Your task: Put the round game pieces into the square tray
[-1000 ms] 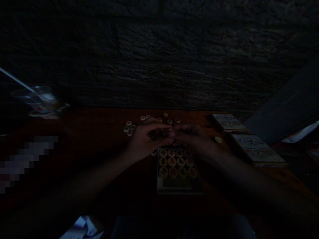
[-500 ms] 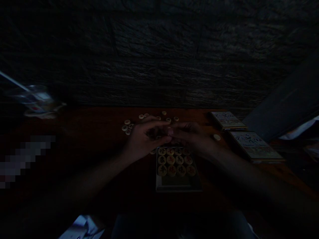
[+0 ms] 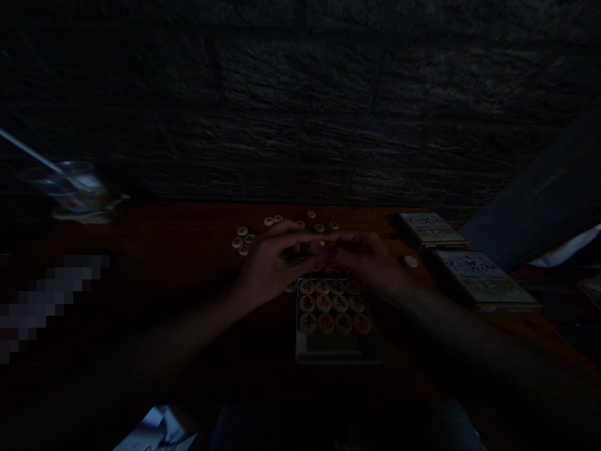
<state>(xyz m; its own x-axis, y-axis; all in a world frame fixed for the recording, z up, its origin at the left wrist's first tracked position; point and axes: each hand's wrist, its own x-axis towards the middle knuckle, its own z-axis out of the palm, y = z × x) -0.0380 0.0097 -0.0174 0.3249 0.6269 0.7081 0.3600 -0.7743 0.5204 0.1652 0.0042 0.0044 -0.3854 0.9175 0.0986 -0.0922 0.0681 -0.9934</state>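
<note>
My left hand [image 3: 275, 260] and my right hand [image 3: 364, 254] meet at the fingertips just beyond a shallow box [image 3: 340, 360]. Both are closed in a pinch. A small pale spot shows between the fingertips, but it is too dark and small to identify. Rows of round Chinese chess pieces [image 3: 323, 304], marked in red and black characters, lie face up in the box. The near end of the box shows bare floor. Behind my left hand, more loose chess pieces [image 3: 241, 232] lie on the wooden table [image 3: 188, 228], several partly hidden by my fingers.
Two flat printed boxes [image 3: 483, 275] lie at the right, near a single pale chess piece [image 3: 410, 261]. A clear plastic cup [image 3: 79, 188] with a straw stands at the far left. A dark stone wall [image 3: 300, 113] rises behind the table.
The hands stay together beyond the box, with a slight shift of the fingertips. A small pale spot now shows between them. The whole view has moved a little.
</note>
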